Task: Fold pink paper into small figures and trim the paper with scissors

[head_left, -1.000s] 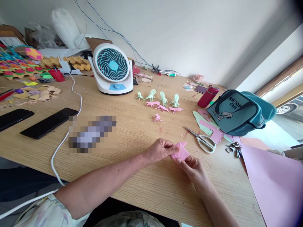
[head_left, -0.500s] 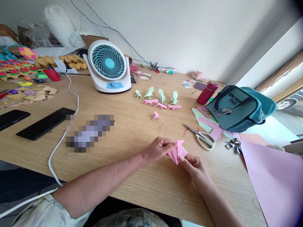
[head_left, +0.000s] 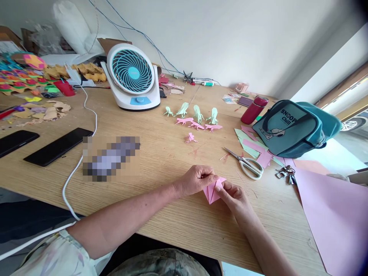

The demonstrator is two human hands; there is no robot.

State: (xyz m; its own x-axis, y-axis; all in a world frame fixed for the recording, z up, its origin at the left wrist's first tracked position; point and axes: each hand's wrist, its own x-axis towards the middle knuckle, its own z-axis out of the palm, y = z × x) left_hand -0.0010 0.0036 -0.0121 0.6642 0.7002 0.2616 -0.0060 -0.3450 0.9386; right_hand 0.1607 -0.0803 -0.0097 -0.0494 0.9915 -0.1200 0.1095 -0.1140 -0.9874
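Note:
A small piece of folded pink paper (head_left: 210, 194) is pinched between both hands above the near part of the table, its point facing down toward me. My left hand (head_left: 198, 179) grips its upper left side, with the thumb lying across the top. From the right, my right hand (head_left: 234, 193) closes on the other side, thumb pressed to the front face. Fingers cover part of the folds. Beyond the hands stand several green paper insects (head_left: 198, 114), some pink paper insects (head_left: 197, 125) and a smaller pink figure (head_left: 191, 138).
Scissors (head_left: 250, 168) lie right of the hands, near keys (head_left: 286, 173) and paper scraps (head_left: 250, 147). A teal bag (head_left: 287, 128), red bottle (head_left: 254, 110) and large pink sheet (head_left: 333, 218) occupy the right. A fan (head_left: 133, 76), phones (head_left: 59, 147) and a white cable (head_left: 65, 191) are left.
My right thumb has moved up and inward across the pink paper, and the right fingers are higher behind it. The paper has tilted slightly, its lower point shifting left and down.

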